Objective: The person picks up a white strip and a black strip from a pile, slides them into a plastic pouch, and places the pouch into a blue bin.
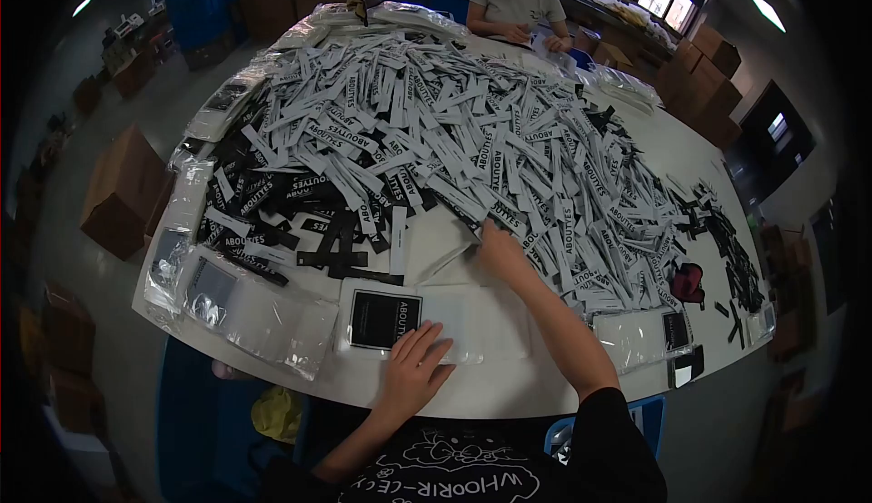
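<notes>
My left hand (418, 371) lies with fingers spread on a clear plastic bag (454, 317) near the table's front edge. A black card (385, 319) with white ABOUTYES lettering shows inside the bag, just by the fingertips. My right hand (498, 250) reaches to the near edge of a big heap of printed label strips (409, 112), its fingers closed at a dark-and-white strip (465, 219). The fingertips are partly hidden among the strips. Under that hand, a pale strip (447, 265) slants down toward the bag.
Stacks of clear bags line the left side (250, 308) and front right (640, 335). Black strips (731, 249) and a dark red object (688, 282) lie at the right. Across the table sits another person (518, 12). Blue bins (204, 421) stand below the front edge.
</notes>
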`<state>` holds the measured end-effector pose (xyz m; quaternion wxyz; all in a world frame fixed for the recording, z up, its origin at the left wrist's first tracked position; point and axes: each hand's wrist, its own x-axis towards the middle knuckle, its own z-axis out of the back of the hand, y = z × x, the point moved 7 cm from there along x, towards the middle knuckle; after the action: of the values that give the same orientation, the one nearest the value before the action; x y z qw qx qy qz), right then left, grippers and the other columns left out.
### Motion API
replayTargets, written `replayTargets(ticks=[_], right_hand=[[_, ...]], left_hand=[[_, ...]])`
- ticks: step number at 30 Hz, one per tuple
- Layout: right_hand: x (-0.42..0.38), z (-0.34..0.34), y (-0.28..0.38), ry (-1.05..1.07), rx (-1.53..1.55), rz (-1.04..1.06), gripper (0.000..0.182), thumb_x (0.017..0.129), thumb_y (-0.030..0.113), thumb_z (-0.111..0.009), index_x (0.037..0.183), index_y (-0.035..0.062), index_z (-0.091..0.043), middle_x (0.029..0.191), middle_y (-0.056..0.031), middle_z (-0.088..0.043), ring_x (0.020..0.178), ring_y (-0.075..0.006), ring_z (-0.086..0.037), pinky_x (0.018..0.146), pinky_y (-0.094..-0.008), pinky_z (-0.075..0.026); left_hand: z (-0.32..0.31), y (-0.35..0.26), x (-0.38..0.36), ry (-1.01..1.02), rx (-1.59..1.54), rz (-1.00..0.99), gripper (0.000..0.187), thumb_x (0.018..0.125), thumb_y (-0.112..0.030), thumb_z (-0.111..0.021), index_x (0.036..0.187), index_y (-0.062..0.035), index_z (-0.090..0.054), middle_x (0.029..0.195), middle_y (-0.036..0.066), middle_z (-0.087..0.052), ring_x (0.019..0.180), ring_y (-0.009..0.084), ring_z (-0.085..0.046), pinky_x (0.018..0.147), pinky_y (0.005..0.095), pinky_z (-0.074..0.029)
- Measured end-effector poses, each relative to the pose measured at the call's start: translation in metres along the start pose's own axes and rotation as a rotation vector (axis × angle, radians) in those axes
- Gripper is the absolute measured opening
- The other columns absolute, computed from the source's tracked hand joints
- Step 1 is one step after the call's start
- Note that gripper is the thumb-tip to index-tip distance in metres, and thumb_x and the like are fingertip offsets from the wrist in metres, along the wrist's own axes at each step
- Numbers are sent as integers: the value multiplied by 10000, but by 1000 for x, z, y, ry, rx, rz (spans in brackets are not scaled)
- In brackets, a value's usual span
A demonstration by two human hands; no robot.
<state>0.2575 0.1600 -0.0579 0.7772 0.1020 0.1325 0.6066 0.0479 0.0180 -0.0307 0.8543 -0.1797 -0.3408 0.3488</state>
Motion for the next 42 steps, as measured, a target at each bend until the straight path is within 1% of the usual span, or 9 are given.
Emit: replayTargets(ticks=[4, 7, 13, 21, 25, 28, 32, 38, 42], right_hand=[[-33, 66, -2, 138, -224, -41, 543, 662, 272, -712, 1037, 1, -429, 864, -197, -616, 819, -380, -595, 717, -432, -479], [-62, 113, -17, -90, -248, 33, 321, 765, 250, -649, 924, -3, -533, 712, -155, -597, 683, -318, -588, 601, -405, -465], [-189, 87, -55, -768, 821, 173, 59, 816, 46, -578, 836, 7, -538, 690, -17, -528, 555, -66, -455, 497, -231, -371], [-242, 21, -67, -913, 1248, -39, 156, 894, 71, -485, 754, 6, -465, 604, -26, -466, 489, -75, -426, 431, -209, -335], [-251, 43, -40, -868, 1227, 193, 207, 891, 63, -464, 692, 7, -448, 525, -41, -439, 435, -83, -399, 400, -220, -329], [-235, 4, -44, -487, 1131, -111, 234, 899, 60, -439, 668, 18, -424, 500, -34, -419, 436, -86, -393, 393, -222, -306], [-263, 29, -45, -916, 1254, 176, 227, 890, 79, -484, 682, 6, -431, 511, -23, -430, 450, -77, -396, 419, -210, -300], [-254, -7, -35, -455, 1320, -284, 260, 870, 127, -530, 633, 23, -502, 536, 18, -463, 486, -41, -406, 445, -206, -301], [-217, -5, -7, -215, 1156, -103, 250, 847, 168, -570, 685, -21, -550, 529, 9, -466, 521, -43, -383, 458, -235, -315]], left_hand=[[0, -2, 1, -4, -6, 0, 366, 680, -175, -715, 1018, -77, -614, 1203, 100, -524, 1152, 257, -466, 958, 390, -344], [-1, -2, 1, -9, -5, -2, 366, 675, -176, -720, 1010, -72, -617, 1180, 96, -543, 1141, 249, -479, 952, 380, -351], [6, 5, 3, -4, -111, 61, 322, 706, -167, -697, 995, -48, -622, 1091, 77, -605, 1085, 208, -534, 931, 350, -367], [13, 5, 12, -36, -130, 117, 189, 825, -101, -566, 978, -4, -619, 982, 115, -638, 989, 223, -588, 877, 334, -401], [11, 5, 11, -117, -166, 158, 190, 836, -92, -543, 983, 4, -615, 978, 131, -634, 970, 229, -593, 863, 336, -407], [15, 3, 5, -123, -163, 168, 187, 829, -73, -543, 983, 9, -612, 979, 135, -630, 942, 240, -596, 843, 339, -419], [35, -3, 4, -268, -221, 217, 216, 777, -16, -574, 988, 10, -611, 978, 123, -622, 885, 260, -596, 771, 336, -454], [30, -49, 6, -175, -209, -30, 346, 689, -5, -622, 1034, -11, -604, 1005, 98, -600, 904, 251, -578, 752, 331, -453], [1, -54, -9, -56, -241, -61, 419, 692, -32, -635, 1107, -36, -575, 1101, 107, -560, 985, 246, -545, 821, 349, -440]])
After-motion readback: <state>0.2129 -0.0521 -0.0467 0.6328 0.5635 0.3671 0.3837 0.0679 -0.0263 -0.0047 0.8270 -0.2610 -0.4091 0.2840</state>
